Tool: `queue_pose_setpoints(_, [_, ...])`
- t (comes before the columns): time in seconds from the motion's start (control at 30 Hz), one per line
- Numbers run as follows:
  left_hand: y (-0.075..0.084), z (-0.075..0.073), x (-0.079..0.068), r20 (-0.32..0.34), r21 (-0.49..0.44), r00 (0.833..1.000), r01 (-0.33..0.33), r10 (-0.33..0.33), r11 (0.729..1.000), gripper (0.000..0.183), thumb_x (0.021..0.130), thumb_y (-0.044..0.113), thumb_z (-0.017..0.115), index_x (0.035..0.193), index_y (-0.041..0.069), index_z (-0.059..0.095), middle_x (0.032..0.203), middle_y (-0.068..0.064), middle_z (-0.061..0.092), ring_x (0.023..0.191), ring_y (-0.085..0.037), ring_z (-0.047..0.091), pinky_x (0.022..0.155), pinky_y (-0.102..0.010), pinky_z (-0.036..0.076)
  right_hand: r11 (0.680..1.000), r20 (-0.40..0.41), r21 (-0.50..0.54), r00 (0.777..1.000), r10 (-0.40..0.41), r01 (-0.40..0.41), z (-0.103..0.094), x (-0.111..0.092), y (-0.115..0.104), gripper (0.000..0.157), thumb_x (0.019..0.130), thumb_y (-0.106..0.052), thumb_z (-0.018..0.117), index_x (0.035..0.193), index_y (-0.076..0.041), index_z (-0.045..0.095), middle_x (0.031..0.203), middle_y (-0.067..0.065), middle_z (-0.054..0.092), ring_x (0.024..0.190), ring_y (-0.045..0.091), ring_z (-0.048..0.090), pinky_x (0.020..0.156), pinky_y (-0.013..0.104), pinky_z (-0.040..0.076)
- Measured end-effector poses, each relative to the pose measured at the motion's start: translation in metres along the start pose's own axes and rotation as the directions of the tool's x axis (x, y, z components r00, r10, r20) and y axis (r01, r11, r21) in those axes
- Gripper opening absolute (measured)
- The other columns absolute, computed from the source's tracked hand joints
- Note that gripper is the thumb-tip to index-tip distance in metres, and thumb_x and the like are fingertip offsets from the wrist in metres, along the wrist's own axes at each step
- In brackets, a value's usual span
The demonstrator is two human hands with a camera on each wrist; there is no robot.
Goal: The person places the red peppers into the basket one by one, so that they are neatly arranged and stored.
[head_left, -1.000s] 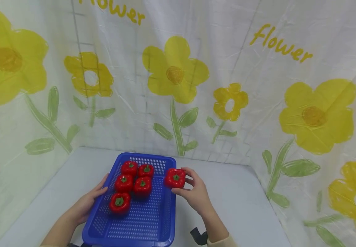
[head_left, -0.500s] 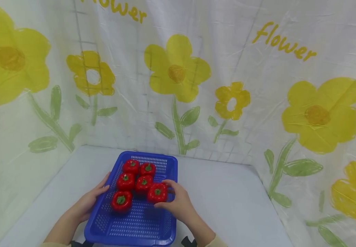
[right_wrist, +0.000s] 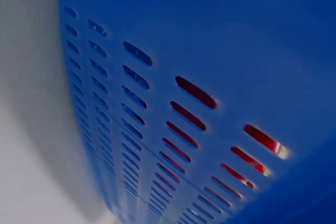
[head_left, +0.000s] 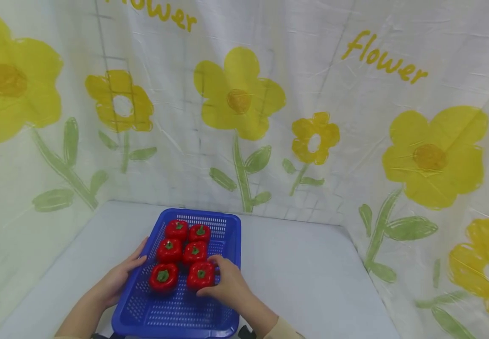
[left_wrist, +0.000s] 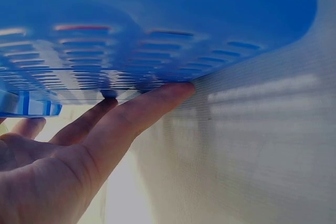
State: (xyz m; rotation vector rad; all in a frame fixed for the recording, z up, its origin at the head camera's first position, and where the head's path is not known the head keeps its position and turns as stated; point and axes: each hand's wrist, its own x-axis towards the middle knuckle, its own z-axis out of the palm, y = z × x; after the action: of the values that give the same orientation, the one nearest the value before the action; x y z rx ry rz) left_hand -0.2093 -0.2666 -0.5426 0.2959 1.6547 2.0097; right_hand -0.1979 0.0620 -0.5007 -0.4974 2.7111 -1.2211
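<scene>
A red bell pepper [head_left: 200,275] with a green stem is in the blue basket [head_left: 185,325], pinched from its right side between the thumb and fingers of my right hand [head_left: 229,285]. It sits beside another pepper [head_left: 164,277], forming the nearest row. Several more red peppers [head_left: 176,230] fill the rows behind, stems up. My left hand [head_left: 117,281] is at the basket's left side; in the left wrist view its fingers [left_wrist: 131,119] stretch straight along the slotted wall. The right wrist view has only the basket's outer wall [right_wrist: 252,51], with red showing through slots; the hand is hidden there.
The basket stands on a white table [head_left: 295,278]. Behind it hangs a white curtain [head_left: 172,165] printed with yellow flowers. Inside, bare slotted floor shows at the near end.
My right hand has carried the pepper from over the basket's right rim leftward and down, beside the nearest pepper. My left hand has stayed at the basket's left side.
</scene>
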Motion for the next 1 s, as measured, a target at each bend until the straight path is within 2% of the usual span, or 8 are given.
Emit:
queue_pose_setpoints(0.13, [0.002,0.001,0.000,-0.006,0.005,1.000,0.004,-0.004,1.000,0.060,0.112,0.039,0.019,0.154,0.047,-0.021,0.165,-0.014,-0.029,0.149,-0.054,-0.012,0.110,-0.064,0.039,1.000,0.011,-0.019,1.000,0.020,-0.020,0.003,0.002,-0.005,0.073,0.069,-0.037,0.094,0.130,-0.018,0.059,0.119,0.003,0.066,0.106,0.020,0.064,0.087,0.044,0.059])
queue_pose_setpoints(0.5, [0.004,0.000,-0.002,0.004,0.000,1.000,0.017,-0.017,1.000,0.060,0.111,0.039,0.019,0.154,0.044,-0.023,0.163,-0.016,-0.032,0.148,-0.054,-0.013,0.110,-0.063,0.040,0.996,0.024,-0.073,0.999,0.042,-0.040,0.016,0.010,-0.010,0.076,0.068,-0.038,0.094,0.131,-0.017,0.058,0.121,0.001,0.067,0.115,0.022,0.061,0.096,0.048,0.056])
queue_pose_setpoints(0.77, [0.003,0.000,-0.001,-0.009,0.011,1.000,0.025,-0.025,1.000,0.061,0.111,0.039,0.020,0.154,0.043,-0.023,0.163,-0.019,-0.030,0.150,-0.054,-0.003,0.108,-0.063,0.042,0.995,0.028,-0.069,0.997,0.068,-0.066,0.024,0.014,-0.008,0.076,0.069,-0.039,0.093,0.132,-0.017,0.056,0.120,0.000,0.066,0.114,0.021,0.061,0.095,0.048,0.056])
queue_pose_setpoints(1.0, [0.003,0.001,0.001,0.000,0.006,1.000,0.025,-0.025,1.000,0.060,0.111,0.039,0.019,0.154,0.045,-0.023,0.163,-0.017,-0.030,0.149,-0.054,-0.008,0.110,-0.062,0.040,0.994,0.034,-0.070,0.996,0.082,-0.079,0.028,0.015,-0.008,0.076,0.071,-0.041,0.092,0.134,-0.018,0.055,0.122,0.001,0.065,0.114,0.021,0.060,0.095,0.050,0.057])
